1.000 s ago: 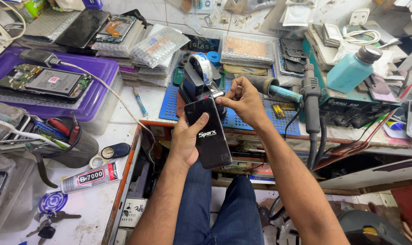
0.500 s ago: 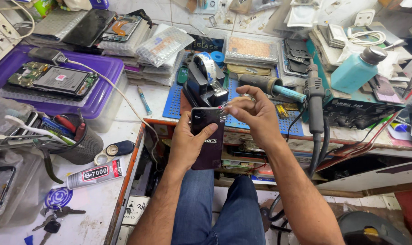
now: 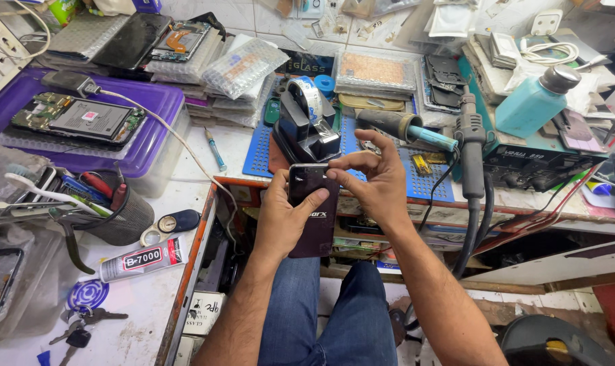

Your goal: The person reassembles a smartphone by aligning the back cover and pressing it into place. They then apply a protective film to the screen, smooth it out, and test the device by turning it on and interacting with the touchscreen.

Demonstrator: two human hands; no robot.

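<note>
**Dark phone held upright over the lap, right fingers working its top corner**

Head cam looking down at a very crowded repair table (image 3: 226, 159). The left hand (image 3: 283, 220) has the dark phone (image 3: 313, 210) cradled from behind and from the left, thumb lying across the glossy back, so that grip is wrapped firmly around the body. The phone isn't resting on anything; it hangs in the air just in front of the table edge, above the person's jeans (image 3: 334, 318).

Its long axis runs pretty much away from the person, top end pointing toward the black tape dispenser (image 3: 306, 122), bottom end toward the lap. It leans a touch to the right at the bottom.

The right hand (image 3: 378, 183) comes in from the right side and sits at the phone's top right corner. Thumb and index are drawn close together right at that edge, other fingers fanned up and loose. I can't tell whether something tiny is pinched between them or they're just pressing on the rim.

So the left is the holder and the right is the nearer one to the top edge. A soldering handle (image 3: 402, 127) and a teal bottle (image 3: 534, 102) lie beyond on the right.
</note>
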